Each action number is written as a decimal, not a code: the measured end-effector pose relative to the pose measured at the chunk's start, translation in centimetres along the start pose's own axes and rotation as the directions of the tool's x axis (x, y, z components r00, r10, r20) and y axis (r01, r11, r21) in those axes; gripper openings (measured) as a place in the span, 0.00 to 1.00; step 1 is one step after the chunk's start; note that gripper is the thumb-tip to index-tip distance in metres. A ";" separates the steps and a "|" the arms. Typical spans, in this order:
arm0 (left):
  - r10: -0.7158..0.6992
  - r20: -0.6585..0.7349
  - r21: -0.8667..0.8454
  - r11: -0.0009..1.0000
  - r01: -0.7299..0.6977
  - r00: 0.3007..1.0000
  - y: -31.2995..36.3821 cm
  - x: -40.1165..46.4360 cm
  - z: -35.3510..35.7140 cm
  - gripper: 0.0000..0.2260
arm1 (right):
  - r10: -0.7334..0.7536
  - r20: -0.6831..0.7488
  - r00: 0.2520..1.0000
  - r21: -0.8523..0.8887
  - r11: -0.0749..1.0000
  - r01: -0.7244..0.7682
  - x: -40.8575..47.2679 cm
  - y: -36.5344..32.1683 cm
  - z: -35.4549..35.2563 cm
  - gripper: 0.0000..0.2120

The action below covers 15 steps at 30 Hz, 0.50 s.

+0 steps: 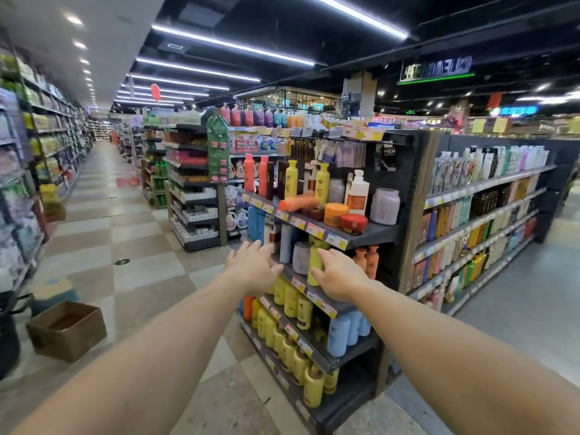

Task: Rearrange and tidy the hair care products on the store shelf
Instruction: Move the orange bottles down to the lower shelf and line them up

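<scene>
The dark end-cap shelf unit (370,235) holds hair care bottles on several tiers. On the top tier an orange bottle (298,203) lies on its side beside an orange jar (335,214) and a red jar (353,223). On the second tier stands a yellow bottle (315,265), and my right hand (340,277) wraps around it. My left hand (252,266) reaches toward the same tier with fingers spread, holding nothing. Next to the yellow bottle stand a grey-white jar (301,257) and two orange bottles (367,262). Lower tiers carry rows of yellow bottles (292,343).
An open cardboard box (66,329) sits on the tiled floor at the left. Long aisle shelving (480,215) runs to the right of the end-cap and more shelves (194,196) stand behind it. A tiled walkway stretches away on the left.
</scene>
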<state>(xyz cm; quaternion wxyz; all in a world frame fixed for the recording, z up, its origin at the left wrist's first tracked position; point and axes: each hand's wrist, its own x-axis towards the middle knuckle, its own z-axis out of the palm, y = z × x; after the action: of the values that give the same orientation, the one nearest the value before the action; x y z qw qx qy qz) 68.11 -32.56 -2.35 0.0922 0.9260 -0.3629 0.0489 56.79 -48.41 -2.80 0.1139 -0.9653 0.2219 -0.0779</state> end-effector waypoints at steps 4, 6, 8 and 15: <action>0.027 -0.001 -0.001 1.000 -0.027 1.000 -4.8 6.5 0.3 0.28 | 0.022 -0.009 1.000 0.021 1.000 -0.022 7.0 -2.4 1.4 0.29; 0.046 -0.009 0.009 0.999 -0.046 0.999 -7.3 9.9 -0.1 0.28 | 0.034 -0.014 0.999 0.039 0.999 -0.033 10.9 -4.0 1.8 0.29; 0.080 -0.015 0.017 0.997 -0.079 0.997 -9.5 12.9 -0.3 0.27 | 0.046 -0.039 0.998 0.040 0.998 -0.045 14.4 -5.4 2.1 0.29; 0.135 0.011 -0.033 0.990 -0.135 0.991 -14.8 20.8 1.2 0.28 | 0.090 -0.053 0.995 0.058 0.995 -0.087 22.9 -7.6 4.7 0.31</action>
<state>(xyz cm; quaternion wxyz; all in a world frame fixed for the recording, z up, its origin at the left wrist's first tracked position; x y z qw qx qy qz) 93.42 -35.99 -2.28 0.1014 0.8979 -0.4262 0.0431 81.23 -51.14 -3.15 0.1379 -0.9484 0.2652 -0.1058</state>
